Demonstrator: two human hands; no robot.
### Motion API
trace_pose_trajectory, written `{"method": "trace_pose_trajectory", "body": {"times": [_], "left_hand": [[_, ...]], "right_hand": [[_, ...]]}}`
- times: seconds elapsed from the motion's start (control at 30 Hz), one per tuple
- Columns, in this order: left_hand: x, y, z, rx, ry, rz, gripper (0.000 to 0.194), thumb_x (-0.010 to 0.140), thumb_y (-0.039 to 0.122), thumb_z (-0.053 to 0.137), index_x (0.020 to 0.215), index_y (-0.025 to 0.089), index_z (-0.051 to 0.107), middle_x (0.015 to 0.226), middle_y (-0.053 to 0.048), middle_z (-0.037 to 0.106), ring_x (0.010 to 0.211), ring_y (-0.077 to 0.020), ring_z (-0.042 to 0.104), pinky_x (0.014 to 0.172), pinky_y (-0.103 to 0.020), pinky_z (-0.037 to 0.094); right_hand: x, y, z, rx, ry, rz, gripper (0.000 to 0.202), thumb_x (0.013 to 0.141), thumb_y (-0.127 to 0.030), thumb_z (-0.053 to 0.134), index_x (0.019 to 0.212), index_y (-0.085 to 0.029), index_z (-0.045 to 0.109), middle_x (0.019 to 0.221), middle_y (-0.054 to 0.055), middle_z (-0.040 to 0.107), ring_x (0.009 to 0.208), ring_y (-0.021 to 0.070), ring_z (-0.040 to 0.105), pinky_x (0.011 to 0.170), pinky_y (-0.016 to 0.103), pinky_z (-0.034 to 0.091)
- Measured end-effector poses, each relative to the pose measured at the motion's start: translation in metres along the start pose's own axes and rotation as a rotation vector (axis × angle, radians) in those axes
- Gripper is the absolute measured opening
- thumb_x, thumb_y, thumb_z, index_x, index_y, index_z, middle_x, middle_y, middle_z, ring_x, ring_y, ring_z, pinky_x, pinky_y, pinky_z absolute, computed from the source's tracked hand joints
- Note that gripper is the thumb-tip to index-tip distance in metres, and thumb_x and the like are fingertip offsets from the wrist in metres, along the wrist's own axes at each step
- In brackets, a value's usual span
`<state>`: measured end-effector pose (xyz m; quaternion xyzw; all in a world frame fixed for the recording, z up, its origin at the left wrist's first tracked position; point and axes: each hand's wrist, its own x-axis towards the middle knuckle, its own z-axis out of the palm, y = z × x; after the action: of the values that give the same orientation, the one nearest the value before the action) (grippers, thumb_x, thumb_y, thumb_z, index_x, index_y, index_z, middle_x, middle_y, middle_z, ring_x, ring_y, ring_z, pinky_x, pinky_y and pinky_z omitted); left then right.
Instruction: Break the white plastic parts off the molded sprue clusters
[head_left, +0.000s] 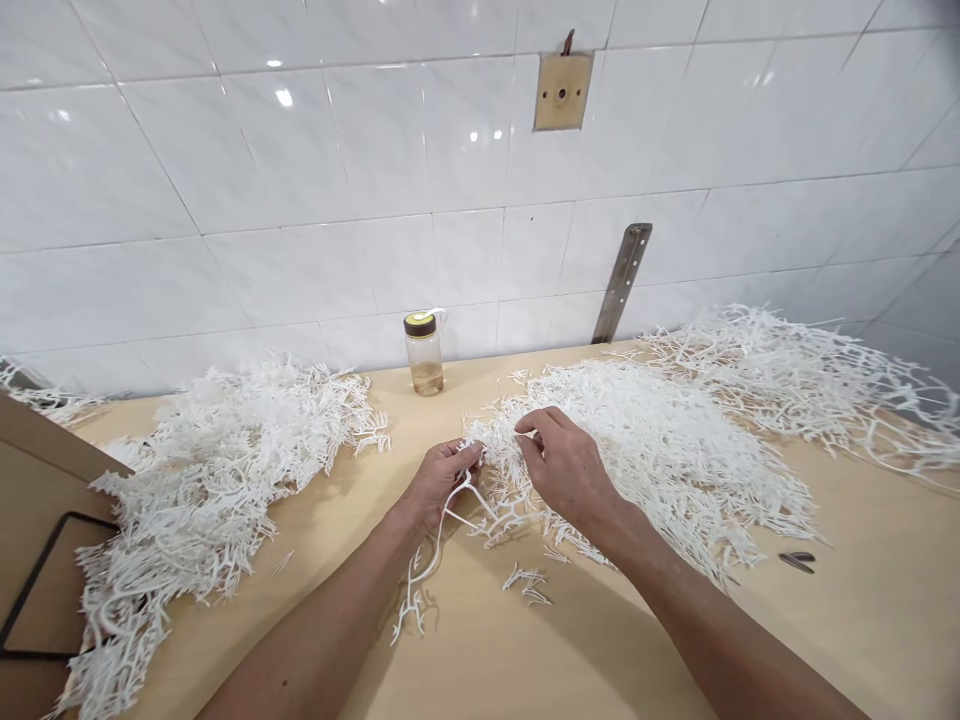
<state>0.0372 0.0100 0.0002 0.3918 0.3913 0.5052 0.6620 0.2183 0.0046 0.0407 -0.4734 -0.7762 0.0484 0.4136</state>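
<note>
My left hand [442, 480] is closed on a white branched plastic piece [439, 545], whose thin stems hang down toward the table and spread to the right. My right hand [561, 462] is just right of it, thumb and forefinger nearly together in a pinch; whatever is between the tips is too small to make out. Beneath and beyond the right hand lies a wide heap of small white pieces [675, 450]. A few loose white bits [529, 583] rest on the wooden table [465, 660] in front of the hands.
Another white heap [217, 470] covers the left side, beside a brown box [45, 480]. Longer white branches [810, 380] lie at the back right. A jar [424, 355] stands near the tiled wall, a metal strip [624, 285] leans there, and dark slivers [796, 562] lie right.
</note>
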Motion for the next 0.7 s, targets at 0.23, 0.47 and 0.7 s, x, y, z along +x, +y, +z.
{"method": "trace_pose_trajectory", "body": {"times": [0.23,0.47,0.7], "left_hand": [[-0.004,-0.001,0.004,0.004,-0.022,-0.051,0.044,0.062,0.051,0.084,0.063,0.013,0.062,0.053,0.003,0.047,0.047,-0.0066,0.038,0.048,-0.022,0.027],[-0.005,-0.001,0.005,0.028,-0.052,-0.028,0.045,0.065,0.053,0.081,0.065,0.013,0.061,0.055,0.001,0.049,0.050,-0.0084,0.042,0.052,-0.023,0.032],[-0.003,-0.008,0.008,0.200,0.017,0.113,0.044,0.068,0.051,0.078,0.067,0.018,0.050,0.058,0.006,0.044,0.052,-0.0074,0.036,0.051,-0.022,0.028]], "right_hand": [[-0.009,-0.011,0.011,0.101,-0.117,-0.045,0.009,0.091,-0.020,0.057,0.095,-0.020,0.066,0.095,0.005,0.064,0.071,0.0153,0.061,0.068,0.030,0.049],[-0.011,-0.008,0.019,0.069,-0.114,-0.067,0.010,0.093,-0.018,0.053,0.087,-0.019,0.062,0.092,0.006,0.063,0.073,0.0155,0.060,0.067,0.029,0.047],[-0.016,-0.009,0.029,0.004,-0.231,0.007,0.017,0.090,-0.016,0.049,0.074,-0.020,0.051,0.081,0.003,0.058,0.064,0.0142,0.052,0.059,0.028,0.038]]}}
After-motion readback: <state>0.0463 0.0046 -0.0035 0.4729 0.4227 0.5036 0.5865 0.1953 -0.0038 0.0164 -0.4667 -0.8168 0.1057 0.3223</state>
